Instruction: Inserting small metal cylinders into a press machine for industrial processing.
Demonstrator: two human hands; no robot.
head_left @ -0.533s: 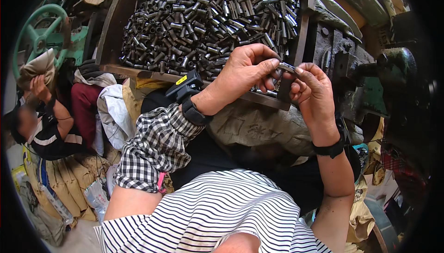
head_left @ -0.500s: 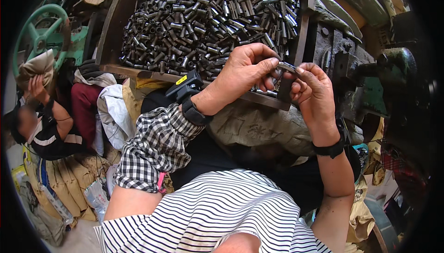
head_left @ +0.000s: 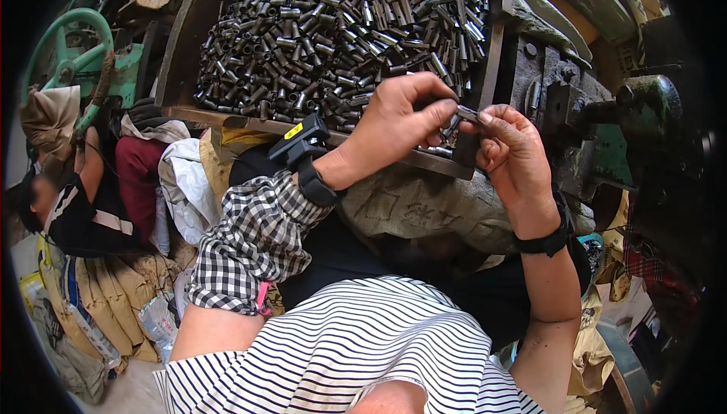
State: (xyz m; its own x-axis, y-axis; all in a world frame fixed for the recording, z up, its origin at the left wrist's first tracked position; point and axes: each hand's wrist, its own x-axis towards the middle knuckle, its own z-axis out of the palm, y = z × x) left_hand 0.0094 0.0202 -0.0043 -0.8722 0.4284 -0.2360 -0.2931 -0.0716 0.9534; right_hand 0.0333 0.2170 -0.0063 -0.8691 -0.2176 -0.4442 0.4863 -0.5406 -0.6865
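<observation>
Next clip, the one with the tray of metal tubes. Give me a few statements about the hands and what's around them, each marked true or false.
1. Both hands meet in front of the tray's near right corner. True: the left hand and right hand are together at the edge of the tray.
2. The hands hold a small metal piece between the fingertips. True: the small metal piece sits pinched between them.
3. The tray is empty. False: it is heaped with short metal tubes.
4. Only the right wrist wears a band. False: both wrists carry a black band, and the left one bears a small device.
5. The left forearm is bare. False: it wears a checked sleeve.
</observation>
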